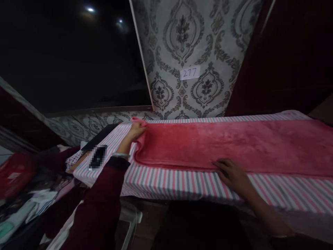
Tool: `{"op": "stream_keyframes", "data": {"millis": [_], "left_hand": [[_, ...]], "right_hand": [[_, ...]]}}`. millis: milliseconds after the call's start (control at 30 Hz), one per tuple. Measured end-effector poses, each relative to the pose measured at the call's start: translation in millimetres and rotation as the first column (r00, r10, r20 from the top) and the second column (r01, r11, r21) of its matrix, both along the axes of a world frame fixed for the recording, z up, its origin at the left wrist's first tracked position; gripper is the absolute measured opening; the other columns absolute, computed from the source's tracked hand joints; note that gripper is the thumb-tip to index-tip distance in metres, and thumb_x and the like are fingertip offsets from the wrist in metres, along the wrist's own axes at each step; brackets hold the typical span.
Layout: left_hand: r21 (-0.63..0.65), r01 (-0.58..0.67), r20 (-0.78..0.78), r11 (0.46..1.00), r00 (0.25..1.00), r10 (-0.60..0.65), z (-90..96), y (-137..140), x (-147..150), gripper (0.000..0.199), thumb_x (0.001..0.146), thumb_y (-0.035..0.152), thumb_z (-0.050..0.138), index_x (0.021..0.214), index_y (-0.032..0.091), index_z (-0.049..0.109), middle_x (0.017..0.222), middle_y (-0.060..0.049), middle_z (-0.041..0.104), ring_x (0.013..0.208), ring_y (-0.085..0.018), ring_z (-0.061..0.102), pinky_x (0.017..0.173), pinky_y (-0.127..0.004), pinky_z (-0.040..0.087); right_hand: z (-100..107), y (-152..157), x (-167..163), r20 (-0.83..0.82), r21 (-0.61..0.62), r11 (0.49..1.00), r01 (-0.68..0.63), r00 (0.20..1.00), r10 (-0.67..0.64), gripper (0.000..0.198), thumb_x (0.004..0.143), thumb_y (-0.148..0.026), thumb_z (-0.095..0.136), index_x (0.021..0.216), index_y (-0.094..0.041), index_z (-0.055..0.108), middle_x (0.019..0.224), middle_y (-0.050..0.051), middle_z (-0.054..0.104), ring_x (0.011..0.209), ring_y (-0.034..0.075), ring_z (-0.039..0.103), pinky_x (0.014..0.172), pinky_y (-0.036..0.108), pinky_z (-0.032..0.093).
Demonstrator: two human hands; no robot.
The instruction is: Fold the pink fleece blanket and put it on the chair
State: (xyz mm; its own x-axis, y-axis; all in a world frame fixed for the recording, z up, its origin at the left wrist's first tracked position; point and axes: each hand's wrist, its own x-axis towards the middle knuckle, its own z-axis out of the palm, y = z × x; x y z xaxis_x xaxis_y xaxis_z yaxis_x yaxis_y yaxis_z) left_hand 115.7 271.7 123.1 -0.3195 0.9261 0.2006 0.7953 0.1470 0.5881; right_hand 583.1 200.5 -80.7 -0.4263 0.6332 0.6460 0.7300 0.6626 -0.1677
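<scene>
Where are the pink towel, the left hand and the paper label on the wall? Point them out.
pink towel (221, 142), head view, middle of its flat top.
left hand (135, 132), head view, back of the hand at the towel's corner.
paper label (190, 73), head view, centre of the slip.

a: dim overall, with two small ceiling lights glaring far above the left hand.
b: edges bow outward, and the clutter left of that hand is blurred and murky.

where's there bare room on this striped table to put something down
Free: the striped cloth strip along the near edge, between the pink towel and the table front, beside the right hand. Crowded: the left end, with the left hand and dark objects.
</scene>
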Motion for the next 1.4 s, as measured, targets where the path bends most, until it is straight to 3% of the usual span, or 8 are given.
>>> {"op": "stream_keyframes", "data": {"millis": [100,167,233,367,533,833,1167,1400], "left_hand": [[-0.016,0.167,-0.122,0.986,0.978,-0.168,-5.8,11,88,0.018,0.081,0.015,0.061,0.098,0.016,0.068,0.097,-0.006,0.07,0.094,-0.022,0.066,0.087,-0.032,0.051],[-0.183,0.268,-0.38,0.946,0.868,-0.32,-24.5,4,145,0.03,0.089,0.014,0.053,0.117,0.015,0.065,0.103,-0.011,0.071,0.093,-0.024,0.067,0.085,-0.034,0.052],[-0.244,0.318,-0.415,0.916,0.82,-0.395,-50.3,-12,192,0.03,0.089,0.01,0.053,0.115,0.015,0.067,0.102,-0.013,0.073,0.094,-0.025,0.069,0.084,-0.033,0.052],[-0.26,0.337,-0.48,0.905,0.768,-0.424,-94.2,-48,238,0.041,0.091,0.002,0.042,0.125,0.01,0.064,0.107,-0.019,0.071,0.097,-0.029,0.071,0.085,-0.04,0.054],[-0.072,0.406,-0.606,0.911,0.708,-0.364,-108.2,-77,225,0.051,0.093,0.008,0.046,0.143,0.015,0.053,0.115,-0.017,0.068,0.102,-0.028,0.067,0.088,-0.043,0.052],[0.32,0.299,-0.472,0.899,0.873,-0.122,-150.6,-114,195,0.053,0.092,0.026,0.062,0.143,0.015,0.054,0.12,-0.018,0.067,0.106,-0.031,0.06,0.092,-0.047,0.045],[0.232,0.42,-0.431,0.877,0.853,-0.295,-153.3,-106,197,0.03,0.085,0.007,0.056,0.109,0.02,0.068,0.109,-0.012,0.072,0.101,-0.028,0.062,0.084,-0.043,0.047],[0.322,0.435,-0.429,0.841,0.859,-0.28,-166.7,-102,193,0.04,0.082,0.004,0.055,0.115,0.021,0.07,0.121,-0.013,0.073,0.112,-0.031,0.064,0.091,-0.048,0.05]], "right_hand": [[2,0,-3,-0.028,-0.032,0.999,0.005,1.0,-0.006,0.035,0.098,-0.03,0.051,0.123,-0.022,0.074,0.109,0.012,0.069,0.1,0.027,0.064,0.087,0.043,0.055],[3,0,-4,-0.042,-0.056,0.998,0.008,0.999,-0.01,0.034,0.097,-0.029,0.052,0.122,-0.023,0.074,0.11,0.011,0.069,0.101,0.027,0.064,0.088,0.044,0.055],[5,0,-5,-0.053,-0.076,0.997,0.016,0.998,-0.02,0.034,0.095,-0.027,0.053,0.122,-0.024,0.074,0.11,0.011,0.069,0.101,0.027,0.064,0.089,0.044,0.055],[8,-2,-7,-0.057,-0.112,0.993,0.028,0.998,-0.035,0.035,0.094,-0.025,0.054,0.123,-0.024,0.073,0.112,0.011,0.069,0.103,0.026,0.064,0.09,0.044,0.055],[14,-4,-8,-0.063,-0.132,0.991,0.037,0.997,-0.045,0.035,0.092,-0.024,0.055,0.122,-0.024,0.074,0.111,0.01,0.07,0.103,0.026,0.064,0.091,0.044,0.054],[21,4,-10,-0.371,-0.155,0.988,0.012,0.926,-0.069,0.032,0.096,-0.034,0.053,0.117,-0.023,0.075,0.112,0.01,0.074,0.106,0.026,0.067,0.097,0.046,0.055],[47,121,-85,-0.688,-0.484,0.831,-0.272,0.705,-0.17,0.049,0.08,-0.024,0.064,0.128,-0.019,0.067,0.121,0.012,0.073,0.105,0.025,0.07,0.098,0.045,0.056],[53,186,-133,-0.689,-0.487,0.797,-0.356,0.718,-0.101,0.056,0.081,-0.023,0.066,0.137,-0.019,0.062,0.116,0.009,0.075,0.106,0.025,0.07,0.1,0.043,0.055]]}}
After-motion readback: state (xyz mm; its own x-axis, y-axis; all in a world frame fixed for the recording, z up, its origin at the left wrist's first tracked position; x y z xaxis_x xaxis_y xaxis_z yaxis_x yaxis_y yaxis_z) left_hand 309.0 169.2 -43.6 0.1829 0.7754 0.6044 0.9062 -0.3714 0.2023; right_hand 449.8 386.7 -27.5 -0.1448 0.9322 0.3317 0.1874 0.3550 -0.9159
